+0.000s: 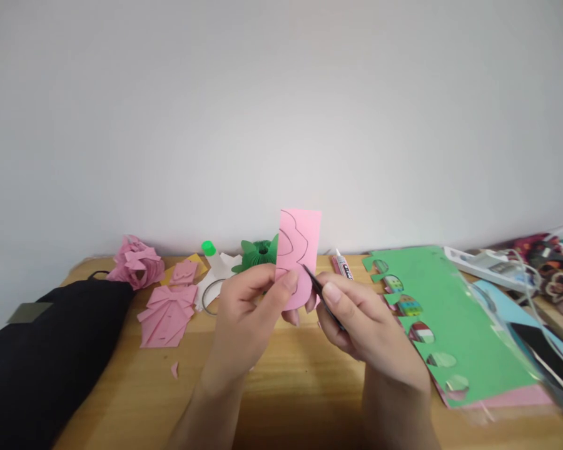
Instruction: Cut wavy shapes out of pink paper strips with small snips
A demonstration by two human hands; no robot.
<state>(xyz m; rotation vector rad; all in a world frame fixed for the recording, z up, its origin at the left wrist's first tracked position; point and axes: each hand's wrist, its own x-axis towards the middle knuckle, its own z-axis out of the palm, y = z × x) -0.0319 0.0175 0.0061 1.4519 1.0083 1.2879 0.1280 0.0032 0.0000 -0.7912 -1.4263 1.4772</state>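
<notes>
Between the thumb and fingers of my left hand (248, 312) is a pink paper piece (304, 234), held upright with dark curved outlines drawn on it. Its lower right corner is rounded. My right hand (361, 312) is closed around slim black scissors (319, 289), mostly covered by the fingers. Their pointed tip meets the paper near a notch in the drawn line. Fingertips of the right hand show behind the paper's lower edge. A pleated green paper ball (258, 255) sits behind the left hand, partly hidden.
Pink folded paper pieces (166, 315), a pink paper bundle (136, 262), a glue stick (209, 250) and a tape ring (211, 297) lie left. A black bag (60, 350) fills the left edge. At right are a glue tube (342, 265), green sheets (455, 325) and a power strip (478, 265).
</notes>
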